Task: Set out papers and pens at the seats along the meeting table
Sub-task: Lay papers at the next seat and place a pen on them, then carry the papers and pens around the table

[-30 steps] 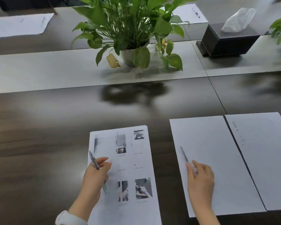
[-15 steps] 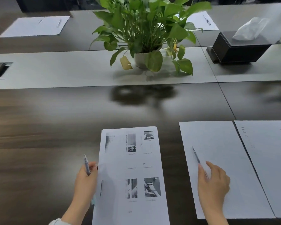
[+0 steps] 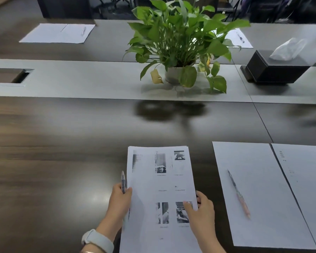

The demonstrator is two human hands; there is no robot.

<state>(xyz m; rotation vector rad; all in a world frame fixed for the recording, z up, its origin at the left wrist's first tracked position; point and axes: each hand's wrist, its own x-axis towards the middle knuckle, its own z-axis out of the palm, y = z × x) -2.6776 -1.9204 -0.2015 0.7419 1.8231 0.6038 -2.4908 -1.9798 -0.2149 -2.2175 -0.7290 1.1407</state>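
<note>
My right hand has left the pen lying loose on the blank sheet at 3 o'clock and now pinches the right edge of the printed stack, thumb on top. My left hand has slid to the stack's left edge, gripping it together with a second pen that points toward 12 o'clock. The stack sits at 6 o'clock over the dark surface.

Another sheet lies just right of the blank one. At 12 o'clock a potted plant stands on the grey centre strip, its leaves partly hiding a far paper. At 2 o'clock a black tissue box holds a white tissue. At 11 o'clock lies a paper set with a pen on it.
</note>
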